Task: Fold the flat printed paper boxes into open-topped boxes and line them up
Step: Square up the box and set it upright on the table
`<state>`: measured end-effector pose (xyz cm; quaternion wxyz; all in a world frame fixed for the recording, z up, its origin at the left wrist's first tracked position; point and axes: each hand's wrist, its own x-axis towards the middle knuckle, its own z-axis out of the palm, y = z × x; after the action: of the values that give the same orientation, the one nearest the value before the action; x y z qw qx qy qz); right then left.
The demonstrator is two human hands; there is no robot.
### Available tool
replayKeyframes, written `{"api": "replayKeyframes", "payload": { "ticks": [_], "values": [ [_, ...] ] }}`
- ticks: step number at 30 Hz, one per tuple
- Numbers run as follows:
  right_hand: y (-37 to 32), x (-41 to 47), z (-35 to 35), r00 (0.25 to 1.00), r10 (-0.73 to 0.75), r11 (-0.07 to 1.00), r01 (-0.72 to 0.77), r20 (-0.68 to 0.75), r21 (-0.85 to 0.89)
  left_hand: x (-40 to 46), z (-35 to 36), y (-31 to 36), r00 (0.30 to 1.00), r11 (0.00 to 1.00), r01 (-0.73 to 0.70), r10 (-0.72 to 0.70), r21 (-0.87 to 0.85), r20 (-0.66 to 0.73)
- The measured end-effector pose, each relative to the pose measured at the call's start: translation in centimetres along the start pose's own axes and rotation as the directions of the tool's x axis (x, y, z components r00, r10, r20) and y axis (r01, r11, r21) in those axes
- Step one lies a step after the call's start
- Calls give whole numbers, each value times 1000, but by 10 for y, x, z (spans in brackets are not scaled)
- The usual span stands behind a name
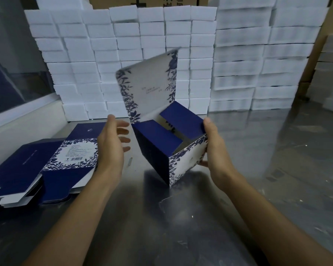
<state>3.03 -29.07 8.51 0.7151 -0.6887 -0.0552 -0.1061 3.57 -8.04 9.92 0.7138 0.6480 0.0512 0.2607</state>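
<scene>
Right hand (pixel 212 148), right of centre frame: grips the folded box (pixel 171 148), thumb on the upper edge of its blue flap, fingers curled against the floral side panel. Left hand (pixel 112 143), left of centre: fingers straight and spread, holding nothing, just beside the box's blue side without touching it. The box sits at centre frame, tilted, its lower corner on the steel table (pixel 277 160). Its top is open: two blue flaps folded inward, the floral-edged lid flap (pixel 148 87) standing upright behind. Lower left of frame: a stack of flat box blanks (pixel 46 166) lies on the table, blue and floral print face up, barcode panel visible. Across the upper frame: stacked white foam blocks (pixel 123 45) form a wall behind the table.
</scene>
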Motion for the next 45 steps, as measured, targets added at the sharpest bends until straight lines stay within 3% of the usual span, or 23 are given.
{"api": "replayKeyframes", "payload": {
  "ticks": [4, 8, 12, 15, 18, 23, 29, 33, 36, 39, 45],
  "values": [
    [0, 1, -7, 976, 216, 975, -216, 4, 51, -10, 2, 2, 936, 981, 177, -191, 74, 294],
    [-7, -3, -7, 957, 285, 950, -290, 60, 115, -19, 5, 4, 767, 947, 320, -279, 33, 577],
    [-12, -7, 3, 977, 210, 939, -192, -33, 286, -24, 9, 7, 710, 919, 389, -343, 64, 615],
    [-10, -7, 4, 981, 174, 953, -147, -83, 263, -26, 12, 8, 664, 884, 461, -399, 74, 632],
    [-11, -4, 2, 989, 133, 972, -118, -65, 201, -26, 10, 7, 691, 874, 485, -399, 22, 602],
    [-15, -8, 3, 990, 106, 985, -116, 89, 124, -21, 8, 3, 794, 899, 432, -341, -71, 503],
    [-20, -13, 7, 982, 74, 981, -103, 173, 165, -20, 9, -1, 913, 908, 356, -289, -220, 287],
    [-17, -19, 17, 986, 8, 997, -20, 167, 71, -23, 16, 2, 964, 916, 258, -222, -308, 150],
    [-9, -22, 22, 984, 66, 991, -85, 166, 108, -31, 25, 2, 984, 930, 176, -179, -322, 20],
    [-1, -24, 28, 968, 0, 981, -48, 251, 187, -43, 34, -2, 984, 946, 177, -176, -273, 29],
    [-5, -16, 14, 996, -2, 987, -13, 93, 162, -48, 36, -6, 963, 967, 240, -227, -81, 147]
  ]
}}
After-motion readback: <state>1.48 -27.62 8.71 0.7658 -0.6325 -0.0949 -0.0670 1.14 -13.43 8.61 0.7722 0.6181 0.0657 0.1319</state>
